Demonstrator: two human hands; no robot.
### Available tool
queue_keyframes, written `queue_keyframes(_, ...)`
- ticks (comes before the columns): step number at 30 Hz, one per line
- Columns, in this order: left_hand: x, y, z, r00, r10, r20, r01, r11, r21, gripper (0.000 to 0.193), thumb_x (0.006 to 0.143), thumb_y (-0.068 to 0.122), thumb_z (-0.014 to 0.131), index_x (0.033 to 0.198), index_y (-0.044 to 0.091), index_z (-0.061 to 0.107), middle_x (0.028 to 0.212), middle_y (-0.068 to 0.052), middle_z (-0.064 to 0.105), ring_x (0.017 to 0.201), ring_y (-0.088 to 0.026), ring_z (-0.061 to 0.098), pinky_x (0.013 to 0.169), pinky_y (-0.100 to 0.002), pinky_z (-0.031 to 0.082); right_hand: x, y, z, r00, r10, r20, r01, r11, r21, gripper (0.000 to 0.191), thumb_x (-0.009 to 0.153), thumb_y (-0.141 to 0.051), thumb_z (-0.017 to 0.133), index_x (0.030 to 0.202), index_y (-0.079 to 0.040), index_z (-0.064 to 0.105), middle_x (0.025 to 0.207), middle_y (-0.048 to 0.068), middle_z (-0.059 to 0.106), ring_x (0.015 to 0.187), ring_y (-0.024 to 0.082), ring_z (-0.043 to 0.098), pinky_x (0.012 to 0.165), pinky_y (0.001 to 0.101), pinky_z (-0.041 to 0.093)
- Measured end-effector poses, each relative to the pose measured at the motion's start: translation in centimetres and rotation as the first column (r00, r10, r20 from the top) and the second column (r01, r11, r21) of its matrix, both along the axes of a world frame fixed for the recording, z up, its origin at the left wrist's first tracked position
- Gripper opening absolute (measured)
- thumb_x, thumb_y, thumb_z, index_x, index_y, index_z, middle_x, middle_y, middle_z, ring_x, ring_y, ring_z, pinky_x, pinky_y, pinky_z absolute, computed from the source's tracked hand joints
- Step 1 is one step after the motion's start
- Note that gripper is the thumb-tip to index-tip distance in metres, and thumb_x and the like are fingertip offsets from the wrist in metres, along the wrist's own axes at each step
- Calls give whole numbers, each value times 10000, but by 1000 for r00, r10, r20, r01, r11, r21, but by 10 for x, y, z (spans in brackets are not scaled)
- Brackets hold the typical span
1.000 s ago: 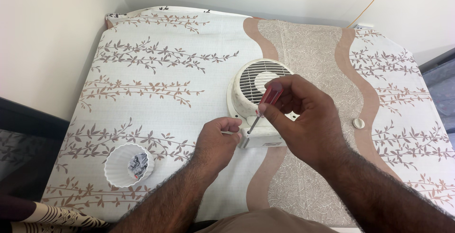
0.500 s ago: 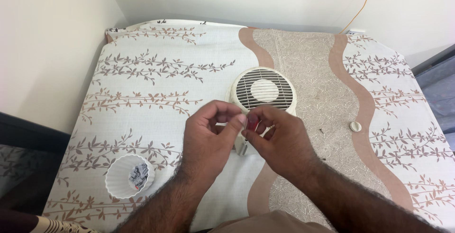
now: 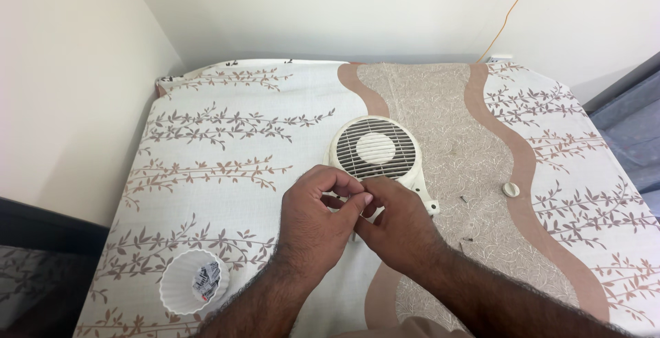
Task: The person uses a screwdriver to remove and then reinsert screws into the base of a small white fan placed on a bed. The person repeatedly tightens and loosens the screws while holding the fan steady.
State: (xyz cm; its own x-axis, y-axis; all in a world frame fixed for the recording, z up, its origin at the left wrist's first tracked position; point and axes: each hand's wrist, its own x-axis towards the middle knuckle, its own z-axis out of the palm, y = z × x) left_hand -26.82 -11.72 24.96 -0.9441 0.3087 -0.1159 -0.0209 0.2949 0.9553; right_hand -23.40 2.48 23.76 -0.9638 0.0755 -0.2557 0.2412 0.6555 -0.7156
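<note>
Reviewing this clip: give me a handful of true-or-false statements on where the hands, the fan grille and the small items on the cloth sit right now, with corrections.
1. Both hands meet just in front of the round cream plastic fan grille. True: the left hand and right hand touch at the fingertips.
2. The white fluted bowl lies to the right of the hands. False: it sits at the lower left, near the cloth's edge.
3. A small round cream knob lies on the cloth, right of the grille and apart from it. True.
4. The right hand clearly shows a red-handled screwdriver. False: no tool is visible; whatever the fingers pinch is hidden.
5. The leaf-patterned cloth is plain blue. False: white with brown leaf sprigs and a beige band.
</note>
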Motion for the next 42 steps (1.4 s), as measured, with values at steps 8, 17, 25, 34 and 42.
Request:
queue_keyframes(8, -2, -4, -2, 987, -116, -112, 112, 993, -42, 156, 875, 63, 686, 1001, 92, 775, 981, -29, 781, 987, -125, 752, 926, -290, 598, -3, 2, 6, 980, -30, 195, 19, 998, 60, 340, 949, -228, 726, 1229, -66, 624, 1043, 96, 717, 951, 155, 771, 862, 294, 659)
queue_keyframes(17, 4, -5, 6, 992, -122, -43, 117, 987, -111, 222, 848, 142, 748, 1066, 130, 792, 1001, -33, 796, 1013, -112, 749, 969, -306, 573, 4, 2, 7, 977, -14, 212, 20, 999, -25, 262, 982, -209, 646, 1216, -92, 635, 1033, 88, 763, 970, 148, 788, 888, 290, 659)
queue_keyframes(25, 8, 0, 21, 993, -105, 56, 112, 984, -138, 230, 875, 161, 725, 1099, 154, 774, 996, -24, 809, 1032, -108, 757, 1002, -309, 583, 1, -2, 9, 987, -14, 160, 19, 999, -31, 369, 923, -172, 708, 1275, -106, 621, 1083, 58, 728, 1001, 148, 759, 900, 308, 645)
queue_keyframes(34, 1, -2, 12, 995, -85, -60, 78, 991, -112, 249, 861, 46, 646, 1088, 86, 740, 1095, -68, 788, 1141, -159, 737, 1032, -316, 551, 0, 4, 2, 992, -16, 128, 35, 988, -149, 314, 928, -147, 681, 1235, -80, 659, 950, 132, 794, 779, 160, 784, 702, 301, 644)
queue_keyframes(42, 1, 1, 11, 991, -113, -68, 108, 992, -67, 277, 863, 56, 668, 1113, 99, 780, 1160, -59, 657, 1182, -144, 676, 1051, -287, 549, -6, 6, 0, 975, -78, 210, 101, 989, -103, 369, 928, -198, 715, 1286, -154, 635, 1039, 48, 764, 869, 122, 767, 793, 280, 656)
